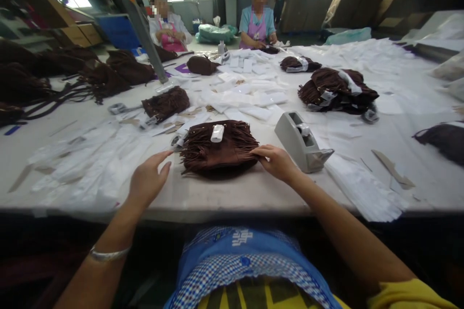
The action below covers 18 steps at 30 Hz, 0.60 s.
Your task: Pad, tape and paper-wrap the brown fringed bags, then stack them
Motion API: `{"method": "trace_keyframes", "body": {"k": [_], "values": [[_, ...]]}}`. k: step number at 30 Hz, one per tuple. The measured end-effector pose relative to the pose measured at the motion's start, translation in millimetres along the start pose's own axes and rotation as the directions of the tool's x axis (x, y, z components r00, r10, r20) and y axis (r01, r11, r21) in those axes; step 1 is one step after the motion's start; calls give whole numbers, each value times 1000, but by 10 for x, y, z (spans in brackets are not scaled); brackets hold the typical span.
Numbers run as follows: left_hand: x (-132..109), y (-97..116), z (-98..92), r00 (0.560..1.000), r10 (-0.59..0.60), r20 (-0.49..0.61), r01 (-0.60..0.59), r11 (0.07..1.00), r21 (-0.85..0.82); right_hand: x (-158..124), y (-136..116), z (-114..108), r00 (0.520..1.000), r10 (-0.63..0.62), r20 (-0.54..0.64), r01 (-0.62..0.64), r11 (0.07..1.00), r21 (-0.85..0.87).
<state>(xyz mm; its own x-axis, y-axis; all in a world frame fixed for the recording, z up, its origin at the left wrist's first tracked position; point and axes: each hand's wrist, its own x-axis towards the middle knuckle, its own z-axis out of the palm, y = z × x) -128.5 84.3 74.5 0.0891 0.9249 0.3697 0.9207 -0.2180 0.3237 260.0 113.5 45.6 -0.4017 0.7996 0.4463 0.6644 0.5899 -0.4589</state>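
Note:
A dark brown fringed handbag lies on the white table right before me, with a piece of white wrapping on its upper front. My right hand pinches the fringe at the bag's right side between thumb and fingers. Just left of the bag, my left hand is held apart from it, thumb and fingers spread with nothing between them. A small wrapped coil sits at the bag's left edge. Close beyond my right hand stands a grey tape dispenser.
Another fringed bag lies farther left, and a stack of fringed bags sits at right. White paper sheets cover mid-table. Plastic sleeves lie front right. A metal post rises at left. Two co-workers are across the table.

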Motion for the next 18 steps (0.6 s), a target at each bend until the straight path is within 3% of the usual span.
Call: {"method": "trace_keyframes", "body": {"k": [3, 6, 10, 14, 18], "values": [[-69, 282, 61, 985, 171, 5, -169, 978, -124, 100, -2, 9, 998, 64, 9, -64, 998, -20], [-9, 491, 251, 939, 343, 20, -336, 930, -146, 201, 14, 21, 988, 157, 11, -157, 987, 18], [121, 602, 400, 920, 388, -53, -391, 919, -58, 198, -82, -75, 977, 200, -75, -203, 978, -40], [50, 635, 390, 874, 472, -116, -465, 881, 81, 44, -409, -162, 966, -13, -258, -37, 982, -187], [-141, 649, 461, 813, 578, -67, -571, 815, 101, -15, -618, 58, 948, -311, -61, 298, 941, -162]]}}
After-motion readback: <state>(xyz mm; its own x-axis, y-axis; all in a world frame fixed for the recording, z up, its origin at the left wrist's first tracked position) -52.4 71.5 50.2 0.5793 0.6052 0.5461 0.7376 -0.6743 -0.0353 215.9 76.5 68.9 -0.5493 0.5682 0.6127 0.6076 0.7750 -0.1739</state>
